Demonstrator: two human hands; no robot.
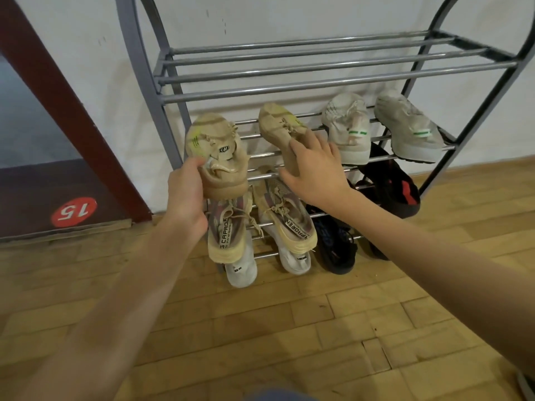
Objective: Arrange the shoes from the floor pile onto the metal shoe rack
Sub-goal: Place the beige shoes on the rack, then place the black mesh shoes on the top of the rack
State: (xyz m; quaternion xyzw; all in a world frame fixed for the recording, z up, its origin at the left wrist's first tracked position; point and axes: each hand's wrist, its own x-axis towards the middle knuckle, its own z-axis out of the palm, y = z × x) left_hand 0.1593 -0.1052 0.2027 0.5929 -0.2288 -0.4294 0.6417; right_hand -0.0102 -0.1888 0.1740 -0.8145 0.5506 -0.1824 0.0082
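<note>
A grey metal shoe rack [318,82] stands against the white wall, its top shelf bare. My left hand [185,195] grips the heel of a tan sneaker [211,146], holding it at the left end of the second shelf. My right hand [315,169] rests on the heel of the matching tan sneaker [278,123], which lies on that shelf. Two pale grey sneakers with green marks [347,128] sit to the right on the same shelf. Lower shelves hold a beige lettered pair [286,221], a white pair [240,270] and black shoes [390,183].
A dark red door frame [72,117] with a red round sticker marked 15 [73,212] stands to the left of the rack. Wooden parquet floor [318,328] spreads in front. The rack's curved side posts rise at both ends.
</note>
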